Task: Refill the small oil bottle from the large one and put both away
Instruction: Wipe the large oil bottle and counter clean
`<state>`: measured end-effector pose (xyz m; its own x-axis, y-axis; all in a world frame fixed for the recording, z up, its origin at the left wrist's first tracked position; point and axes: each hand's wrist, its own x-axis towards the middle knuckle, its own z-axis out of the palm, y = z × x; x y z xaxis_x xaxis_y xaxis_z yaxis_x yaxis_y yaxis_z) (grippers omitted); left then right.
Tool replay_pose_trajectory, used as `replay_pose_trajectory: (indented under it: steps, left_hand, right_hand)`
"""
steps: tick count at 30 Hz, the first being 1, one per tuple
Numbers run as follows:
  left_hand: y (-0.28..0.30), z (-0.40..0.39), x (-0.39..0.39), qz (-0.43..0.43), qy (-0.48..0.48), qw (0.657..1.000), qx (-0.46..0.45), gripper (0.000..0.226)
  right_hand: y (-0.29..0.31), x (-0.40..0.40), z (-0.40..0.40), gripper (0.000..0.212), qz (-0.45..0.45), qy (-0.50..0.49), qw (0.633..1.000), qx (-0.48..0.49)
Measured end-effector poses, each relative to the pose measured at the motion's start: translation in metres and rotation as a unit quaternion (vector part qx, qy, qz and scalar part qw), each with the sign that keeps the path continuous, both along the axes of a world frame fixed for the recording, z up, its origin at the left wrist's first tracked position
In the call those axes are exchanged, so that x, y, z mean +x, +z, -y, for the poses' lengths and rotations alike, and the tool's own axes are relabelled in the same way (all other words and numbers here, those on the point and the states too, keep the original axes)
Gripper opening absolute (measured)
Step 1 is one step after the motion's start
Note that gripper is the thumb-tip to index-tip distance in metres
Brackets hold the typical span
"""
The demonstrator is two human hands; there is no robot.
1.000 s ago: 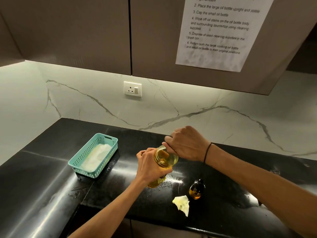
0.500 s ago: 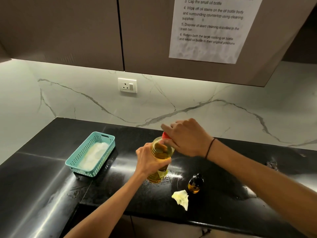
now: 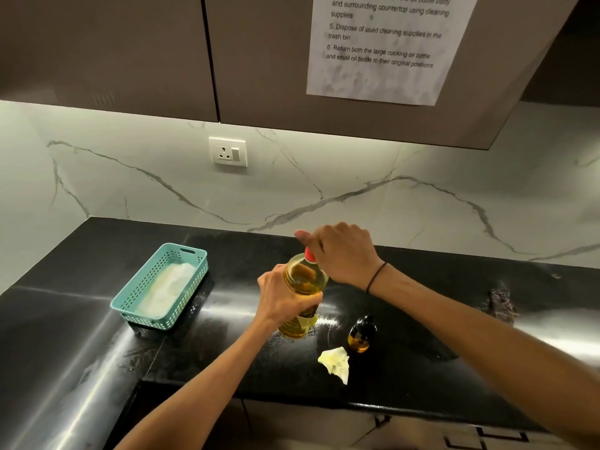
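The large oil bottle [image 3: 303,287] stands upright on the black countertop [image 3: 422,368], and both hands are on it. The left hand [image 3: 284,298] wraps its fingers around the bottle's body just below the shoulder, apparently to keep it from turning or tipping. The right hand [image 3: 341,254] sits on top, fingers curled and pinching the red cap [image 3: 309,254], of which only a sliver shows under the thumb; the grip suits twisting the cap, though which way cannot be told from this view. One hand bracing low and the other working high is likely why the bottle stays planted on the surface rather than lifted.

Below the right hand's fingers and toward the person, the small oil bottle [image 3: 359,334] stands apart from the large one, dark-topped with amber oil in its lower part; whether its cap is on is unclear. Just beside it, nearer the counter edge, lies a crumpled tissue [image 3: 335,363], probably kept close for wiping drips. Well to the outside of the left hand's fingers sits a teal basket [image 3: 130,303] holding something white. A printed instruction sheet [image 3: 380,76] hangs on the cabinet above
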<state>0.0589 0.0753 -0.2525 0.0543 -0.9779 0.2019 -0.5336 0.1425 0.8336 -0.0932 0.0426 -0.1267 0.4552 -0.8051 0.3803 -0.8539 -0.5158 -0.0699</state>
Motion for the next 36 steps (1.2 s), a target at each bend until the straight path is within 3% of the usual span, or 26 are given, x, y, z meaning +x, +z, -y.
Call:
replay_pose_trajectory:
  steps: [3, 5, 7, 9, 11, 15, 17, 18, 19, 21, 22, 24, 26, 29, 32, 36]
  left_hand:
    - [-0.006, 0.008, 0.013, -0.045, 0.008, 0.999, 0.004, 0.045]
    - [-0.008, 0.008, 0.022, -0.059, 0.017, 0.998, 0.001, 0.046]
    - [-0.004, 0.004, 0.027, -0.065, 0.028, 0.997, -0.005, 0.038]
    - [-0.003, 0.000, 0.030, -0.073, 0.037, 0.997, -0.008, 0.033]
    - [-0.002, -0.003, 0.032, -0.069, 0.036, 0.997, -0.008, 0.035]
    - [-0.003, -0.011, 0.035, -0.053, 0.032, 0.998, -0.017, 0.037]
    - [-0.004, -0.013, 0.035, -0.062, 0.035, 0.997, -0.014, 0.036]
    - [-0.005, -0.014, 0.036, -0.065, 0.037, 0.997, -0.012, 0.036]
    - [-0.006, -0.014, 0.036, -0.066, 0.039, 0.997, -0.007, 0.038]
    - [-0.010, -0.015, 0.038, -0.065, 0.042, 0.997, 0.000, 0.038]
    - [-0.012, -0.015, 0.038, -0.061, 0.044, 0.997, 0.002, 0.038]
    - [-0.019, -0.013, 0.037, -0.054, 0.041, 0.998, 0.011, 0.039]
    - [-0.025, -0.009, 0.035, -0.053, 0.032, 0.998, 0.024, 0.038]
    - [-0.029, -0.003, 0.028, -0.052, 0.022, 0.998, 0.020, 0.040]
    - [-0.024, -0.001, 0.017, -0.058, 0.015, 0.998, -0.011, 0.041]
    - [-0.016, -0.001, 0.012, -0.099, 0.003, 0.995, -0.017, 0.042]
  right_hand:
    - [-0.030, -0.022, 0.000, 0.069, 0.250, -0.014, 0.960, 0.127]
    - [-0.093, -0.041, -0.004, 0.058, 0.304, -0.095, 0.937, 0.142]
    - [-0.176, -0.053, -0.017, 0.036, 0.171, -0.171, 0.944, 0.227]
    - [-0.245, -0.052, -0.040, 0.024, 0.011, -0.178, 0.918, 0.355]
    - [-0.291, -0.051, -0.061, 0.044, -0.063, -0.175, 0.898, 0.399]
    - [-0.324, -0.047, -0.075, 0.061, -0.078, -0.208, 0.917, 0.331]
    - [-0.324, -0.045, -0.071, 0.043, -0.028, -0.208, 0.918, 0.337]
    - [-0.321, -0.043, -0.069, 0.027, 0.052, -0.234, 0.910, 0.338]
    - [-0.314, -0.041, -0.067, 0.013, 0.160, -0.269, 0.891, 0.329]
    - [-0.285, -0.035, -0.066, 0.014, 0.394, -0.309, 0.808, 0.312]
    - [-0.264, -0.031, -0.067, 0.014, 0.470, -0.292, 0.778, 0.297]
    - [-0.215, -0.022, -0.073, 0.007, 0.550, -0.242, 0.754, 0.265]
    - [-0.166, -0.010, -0.077, 0.007, 0.584, -0.168, 0.762, 0.224]
    - [-0.115, 0.016, -0.080, 0.016, 0.562, -0.082, 0.811, 0.139]
    - [-0.096, 0.042, -0.076, 0.020, 0.508, -0.073, 0.857, 0.046]
    - [-0.093, 0.046, -0.060, 0.017, 0.447, -0.085, 0.890, -0.015]
